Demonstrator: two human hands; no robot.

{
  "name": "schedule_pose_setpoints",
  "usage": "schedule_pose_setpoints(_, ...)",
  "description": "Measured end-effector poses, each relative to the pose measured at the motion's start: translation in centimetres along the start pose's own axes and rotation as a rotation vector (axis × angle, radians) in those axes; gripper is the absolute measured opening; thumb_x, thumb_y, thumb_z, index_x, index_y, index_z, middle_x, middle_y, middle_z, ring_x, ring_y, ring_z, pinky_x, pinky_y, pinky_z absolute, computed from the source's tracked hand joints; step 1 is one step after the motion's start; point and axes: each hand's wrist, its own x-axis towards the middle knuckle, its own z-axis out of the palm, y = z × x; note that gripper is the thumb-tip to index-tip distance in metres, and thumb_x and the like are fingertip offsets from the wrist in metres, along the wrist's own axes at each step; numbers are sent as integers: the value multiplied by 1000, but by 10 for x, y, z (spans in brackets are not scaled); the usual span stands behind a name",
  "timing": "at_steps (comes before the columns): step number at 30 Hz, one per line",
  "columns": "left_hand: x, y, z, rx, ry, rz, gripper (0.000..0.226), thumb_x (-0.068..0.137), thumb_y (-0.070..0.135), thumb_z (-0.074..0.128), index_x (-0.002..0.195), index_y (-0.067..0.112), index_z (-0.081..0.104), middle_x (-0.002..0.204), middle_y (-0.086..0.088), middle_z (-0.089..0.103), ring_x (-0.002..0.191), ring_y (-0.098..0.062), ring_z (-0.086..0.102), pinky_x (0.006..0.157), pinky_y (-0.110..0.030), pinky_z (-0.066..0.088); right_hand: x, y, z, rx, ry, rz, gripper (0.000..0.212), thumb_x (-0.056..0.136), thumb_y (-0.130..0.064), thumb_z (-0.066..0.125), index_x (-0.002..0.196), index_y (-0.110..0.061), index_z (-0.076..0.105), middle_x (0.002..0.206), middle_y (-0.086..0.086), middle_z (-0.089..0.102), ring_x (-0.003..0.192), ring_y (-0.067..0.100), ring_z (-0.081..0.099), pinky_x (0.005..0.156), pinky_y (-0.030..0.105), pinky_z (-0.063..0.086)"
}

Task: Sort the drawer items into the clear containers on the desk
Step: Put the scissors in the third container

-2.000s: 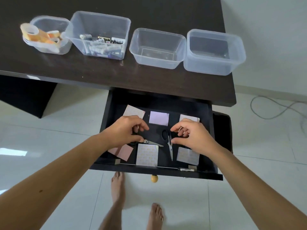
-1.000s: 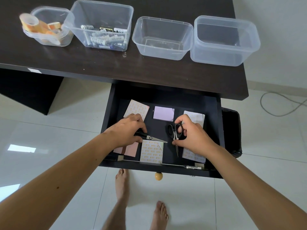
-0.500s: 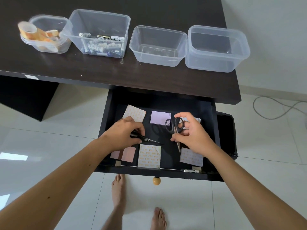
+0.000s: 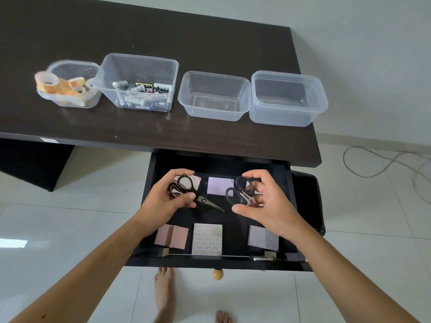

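Over the open black drawer (image 4: 300,264), my left hand (image 4: 163,201) grips a pair of black-handled scissors (image 4: 200,200), blades pointing right. My right hand (image 4: 263,206) holds a second pair of black scissors (image 4: 240,191) by the handles; its blades are hidden by my fingers. Several sticky-note pads lie in the drawer: a lilac one (image 4: 220,186) at the back, a pink one (image 4: 171,236), a patterned one (image 4: 207,239) and another (image 4: 263,237) at the front. Two empty clear containers (image 4: 213,96) (image 4: 288,99) stand on the dark desk (image 4: 163,33).
At the desk's left a round container (image 4: 70,86) holds tape rolls and a square one (image 4: 140,82) holds batteries. A cable (image 4: 382,164) lies on the tiled floor to the right. My bare feet (image 4: 164,297) stand below the drawer knob (image 4: 218,274).
Both hands have lifted their scissors up off the drawer floor. The camera has tilted up, showing more of the desk.
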Motion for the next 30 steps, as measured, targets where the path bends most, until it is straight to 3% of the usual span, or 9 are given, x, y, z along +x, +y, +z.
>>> schedule_pose_setpoints(4,-3,16,-5,-253,39,-9,44,90,-6,74,125,17,62,103,-6,73,101,-38,76,91,-48,64,4,-31,-9,-33,-3,-86,50,86,-21,89,122,-38,59,104,-18,73,87,6,76,81,21,55)
schedule_pose_setpoints(8,-2,44,-16,-404,44,-38,44,84,-3,77,121,9,58,88,-4,72,92,-36,78,93,-47,64,18,-63,-22,-7,-14,-121,77,81,-15,93,135,-44,46,92,-9,70,77,11,73,83,26,57)
schedule_pose_setpoints(11,3,69,-25,-442,15,-32,44,79,-2,79,117,9,59,85,-6,61,84,-29,76,93,-45,64,32,-88,-34,-17,5,-182,78,74,-17,98,128,-40,48,92,-1,73,76,26,74,81,28,55)
schedule_pose_setpoints(17,17,102,-45,-433,7,-29,45,77,0,80,118,10,64,92,-10,56,91,-43,68,90,-41,64,66,-138,-51,-57,51,-254,66,75,-21,97,126,-33,55,106,-6,79,85,11,79,80,19,58)
schedule_pose_setpoints(21,31,115,-54,-428,-4,-28,46,77,-3,80,119,7,63,91,-13,56,86,-36,74,89,-43,65,100,-162,-57,-201,121,-310,64,76,-26,97,129,-30,61,109,-19,67,76,-4,72,68,11,55)
schedule_pose_setpoints(23,38,116,-58,-420,-13,-33,48,77,-3,80,121,6,62,93,-16,56,85,-34,73,91,-45,64,120,-170,-58,-290,135,-331,64,77,-32,96,132,-32,63,110,-20,66,76,-2,71,66,11,54)
schedule_pose_setpoints(26,47,115,-62,-412,-30,-45,50,77,-1,82,122,6,63,97,-17,56,88,-37,65,91,-45,64,154,-173,-57,-407,116,-344,66,77,-43,94,136,-37,64,111,-16,66,84,12,69,76,23,59)
schedule_pose_setpoints(30,58,112,-66,-382,-49,-55,48,78,3,83,121,8,63,94,-16,57,85,-33,64,93,-48,63,185,-169,-51,-492,52,-332,66,80,-45,91,140,-36,67,119,-14,68,106,8,67,95,30,57)
